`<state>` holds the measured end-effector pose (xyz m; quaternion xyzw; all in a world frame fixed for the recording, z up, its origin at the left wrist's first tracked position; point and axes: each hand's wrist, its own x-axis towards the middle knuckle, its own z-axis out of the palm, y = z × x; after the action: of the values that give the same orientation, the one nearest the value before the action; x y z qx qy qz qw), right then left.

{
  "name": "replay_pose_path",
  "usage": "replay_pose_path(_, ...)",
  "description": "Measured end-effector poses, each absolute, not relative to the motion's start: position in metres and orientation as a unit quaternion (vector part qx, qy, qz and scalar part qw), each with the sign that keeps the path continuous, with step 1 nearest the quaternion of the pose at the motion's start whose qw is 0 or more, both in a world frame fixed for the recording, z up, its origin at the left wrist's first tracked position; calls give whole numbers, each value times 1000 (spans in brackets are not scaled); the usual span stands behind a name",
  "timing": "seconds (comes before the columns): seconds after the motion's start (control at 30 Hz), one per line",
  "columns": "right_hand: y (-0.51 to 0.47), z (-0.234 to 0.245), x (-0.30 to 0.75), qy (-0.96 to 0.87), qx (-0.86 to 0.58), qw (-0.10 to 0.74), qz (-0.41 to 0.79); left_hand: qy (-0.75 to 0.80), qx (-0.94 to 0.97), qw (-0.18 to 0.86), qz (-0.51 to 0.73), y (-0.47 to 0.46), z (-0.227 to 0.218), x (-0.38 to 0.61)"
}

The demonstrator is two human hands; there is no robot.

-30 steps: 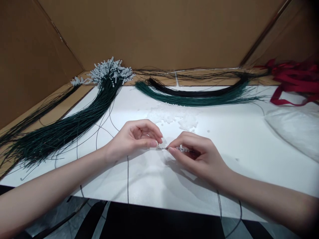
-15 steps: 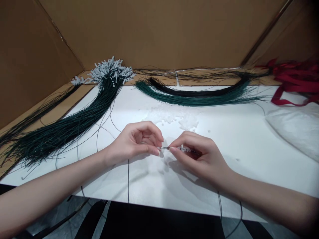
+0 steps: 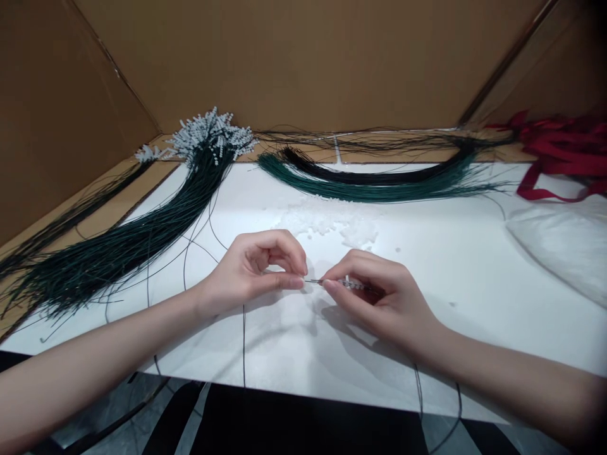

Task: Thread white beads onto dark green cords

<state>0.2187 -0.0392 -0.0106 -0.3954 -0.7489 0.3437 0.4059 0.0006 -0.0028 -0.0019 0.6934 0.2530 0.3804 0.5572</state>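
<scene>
Between my two hands runs a short length of thin dark cord point(image 3: 313, 281). My right hand point(image 3: 384, 287) pinches it between thumb and forefinger, and a row of small white beads point(image 3: 353, 284) shows on the cord under the curled fingers. Thumb and forefinger of my left hand point(image 3: 265, 268) press together at the cord's left end; whether a bead is also between them is hidden. Behind the hands lies a scatter of loose white beads point(image 3: 327, 221) on the white board point(image 3: 474, 272).
At left lies a thick bundle of dark green cords point(image 3: 142, 246) with white beaded ends point(image 3: 213, 136). Curved bundles of green cords point(image 3: 370, 191) and black cords point(image 3: 374, 175) lie behind. Red ribbon point(image 3: 559, 151) and a clear plastic bag point(image 3: 564, 243) are at right. Cardboard walls point(image 3: 303, 63) stand around.
My left thumb and forefinger, slightly apart before, have closed together at the cord's left end. My right hand and the beads under it have hardly moved.
</scene>
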Motion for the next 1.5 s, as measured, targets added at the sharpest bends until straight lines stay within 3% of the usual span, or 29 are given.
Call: replay_pose_path(1.5, -40, -12, 220, -752, -396, 401, 340, 256, 690, 563, 377, -5, -8, 1)
